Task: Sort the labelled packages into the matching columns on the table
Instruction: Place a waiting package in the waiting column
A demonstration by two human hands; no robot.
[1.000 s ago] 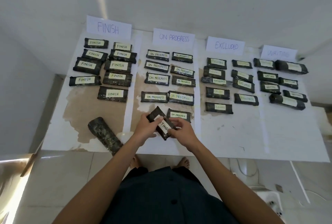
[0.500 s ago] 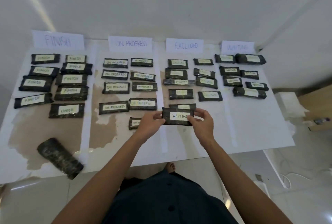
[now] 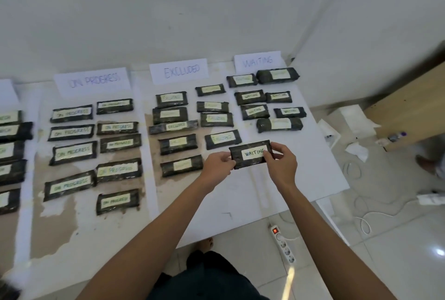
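Observation:
A dark package labelled WAITING [image 3: 250, 154] is held level above the table, between the EXCLUDED and WAITING columns. My left hand [image 3: 216, 167] pinches its left end and my right hand [image 3: 280, 163] pinches its right end. The WAITING sign [image 3: 257, 61] stands at the back right, with several WAITING packages [image 3: 279, 124] in two rows under it. The EXCLUDED sign [image 3: 178, 70] heads several packages [image 3: 222, 139] left of that. The ON PROGRESS sign [image 3: 92, 81] heads several more packages [image 3: 118, 199] further left.
The white table [image 3: 301, 179] ends just right of the WAITING column. A wooden cabinet [image 3: 409, 109], crumpled paper [image 3: 356, 150], cables and a power strip [image 3: 284, 245] lie on the floor to the right. FINISH packages [image 3: 12, 131] show at the left edge.
Both hands have carried the WAITING package to the right, from in front of the ON PROGRESS column to the near end of the WAITING column. It was turned level, and the view swung right.

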